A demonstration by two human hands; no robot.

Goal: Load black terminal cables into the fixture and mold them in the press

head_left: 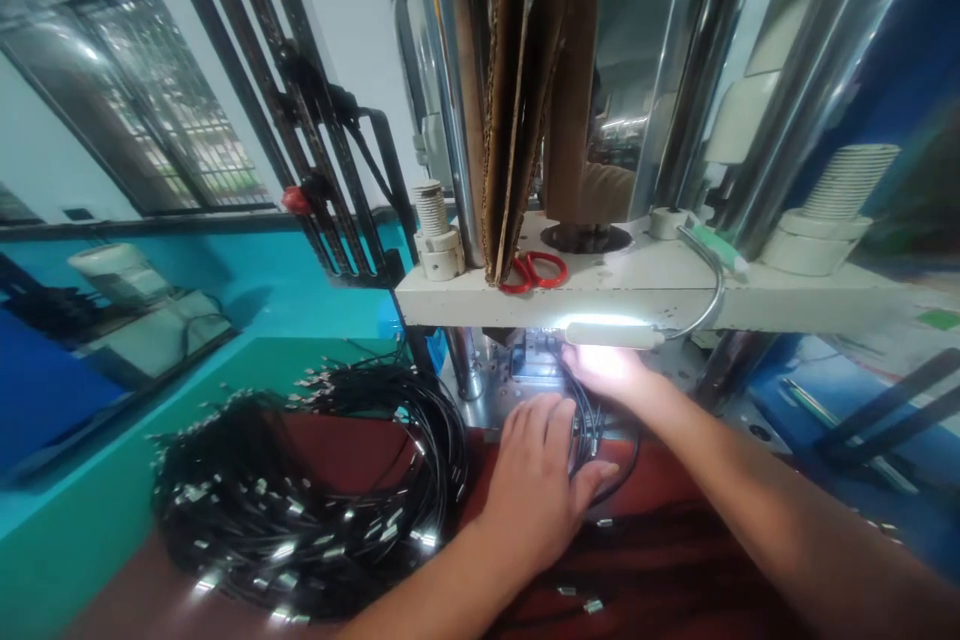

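Note:
My left hand (536, 465) curls over a small bundle of black cables (589, 425), its thumb on their near side. Farther forward, my right hand (604, 370) reaches in beneath the press plate, bathed in glare. Its fingertips close on a black cable at the lit metal die (536, 360); the cable's end is hidden. A bright lamp bar (611, 334) hangs right above that hand. To the left lies a big coil of black cables (315, 510) with many shiny metal ends.
Red-handled scissors (534, 272) and upright cardboard sheets (510, 110) sit on the cream press plate (465, 302). Thick steel columns (832, 50) rise at the right. More cables with metal tips (592, 606) lie on the dark red surface (637, 560) nearest me.

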